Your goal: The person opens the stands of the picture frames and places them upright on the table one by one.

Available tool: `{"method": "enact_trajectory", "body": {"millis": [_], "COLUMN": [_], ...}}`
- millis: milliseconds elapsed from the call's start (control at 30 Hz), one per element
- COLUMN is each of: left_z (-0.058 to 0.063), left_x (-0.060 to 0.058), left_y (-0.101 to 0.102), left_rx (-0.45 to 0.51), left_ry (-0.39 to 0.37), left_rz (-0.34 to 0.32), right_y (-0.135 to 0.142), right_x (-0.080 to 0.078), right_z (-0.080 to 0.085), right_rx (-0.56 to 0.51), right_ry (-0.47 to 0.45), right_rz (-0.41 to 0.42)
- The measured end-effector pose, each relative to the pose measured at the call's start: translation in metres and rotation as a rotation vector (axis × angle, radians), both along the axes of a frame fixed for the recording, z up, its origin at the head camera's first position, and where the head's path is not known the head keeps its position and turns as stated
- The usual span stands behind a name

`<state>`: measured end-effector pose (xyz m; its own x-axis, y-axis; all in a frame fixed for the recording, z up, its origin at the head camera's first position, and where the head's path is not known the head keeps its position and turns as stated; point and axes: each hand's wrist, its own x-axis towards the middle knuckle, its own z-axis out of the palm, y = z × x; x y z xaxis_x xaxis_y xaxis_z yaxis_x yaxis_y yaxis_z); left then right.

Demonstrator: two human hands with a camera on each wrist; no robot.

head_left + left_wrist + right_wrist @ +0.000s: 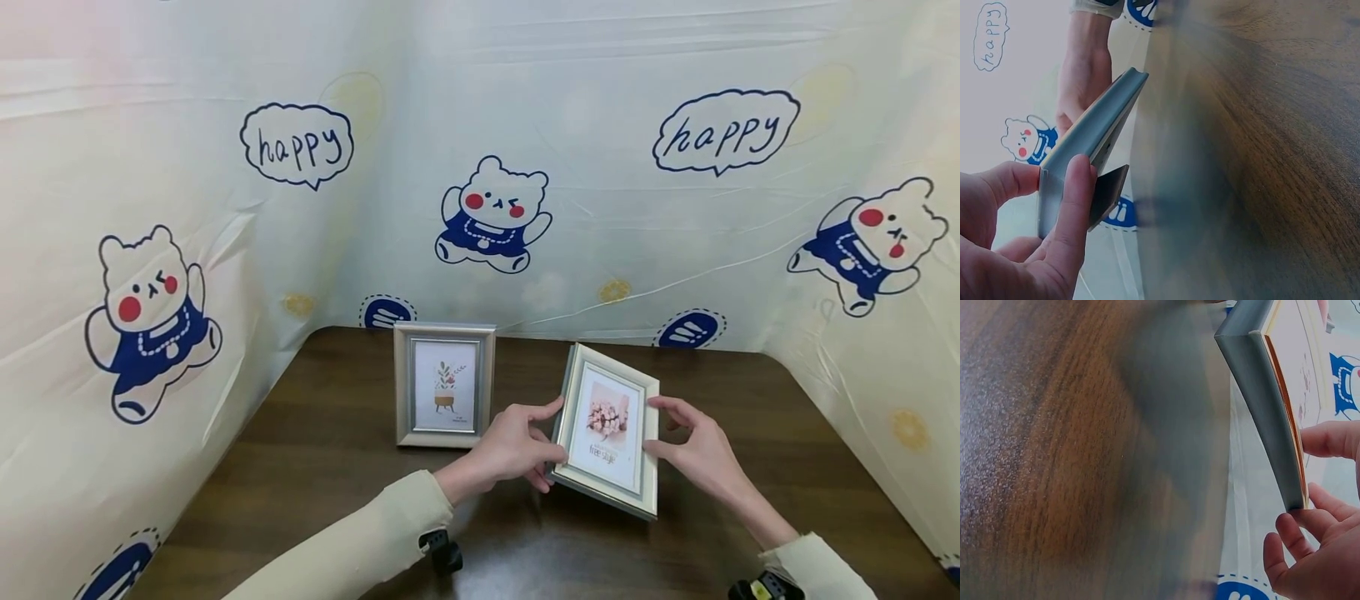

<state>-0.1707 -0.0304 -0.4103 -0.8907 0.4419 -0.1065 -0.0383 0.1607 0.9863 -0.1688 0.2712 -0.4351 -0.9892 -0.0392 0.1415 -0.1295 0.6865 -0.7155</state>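
Note:
A picture frame (609, 427) with a pale border and a pink flower picture is held tilted, its lower right corner dipping. My left hand (517, 446) grips its left edge, thumb on the side and fingers reaching behind. At the right edge my right hand (697, 450) pinches the frame, thumb and fingers spread along it. In the left wrist view a dark stand leg (1109, 195) juts from the frame's back, close to the left fingers (1072, 212). The right wrist view shows the frame's grey side (1260, 406) above the right fingers.
A second picture frame (444, 386) with a potted plant print stands upright on the brown wooden table (330, 467), left of the held one. Behind the table hangs a pale curtain (585, 217) printed with bears and "happy" bubbles.

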Motion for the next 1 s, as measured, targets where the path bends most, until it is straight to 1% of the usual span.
{"method": "enact_trajectory", "body": {"millis": [267, 667, 1000], "left_z": [0.0006, 0.0011, 0.0045], "left_x": [-0.0009, -0.0015, 0.0006], "left_y": [-0.0002, -0.0019, -0.0011], "left_rx": [0.024, 0.025, 0.018], "left_ry": [-0.009, 0.001, 0.011], "left_rz": [-0.009, -0.008, 0.000], "right_y": [0.0004, -0.0019, -0.0018], "right_x": [-0.0006, -0.0028, -0.0030], "right_z": [-0.0016, -0.0005, -0.0004], "right_rx": [-0.002, -0.008, -0.012], "right_ry": [0.010, 0.027, 0.038], "right_rz": [0.000, -0.001, -0.004]}}
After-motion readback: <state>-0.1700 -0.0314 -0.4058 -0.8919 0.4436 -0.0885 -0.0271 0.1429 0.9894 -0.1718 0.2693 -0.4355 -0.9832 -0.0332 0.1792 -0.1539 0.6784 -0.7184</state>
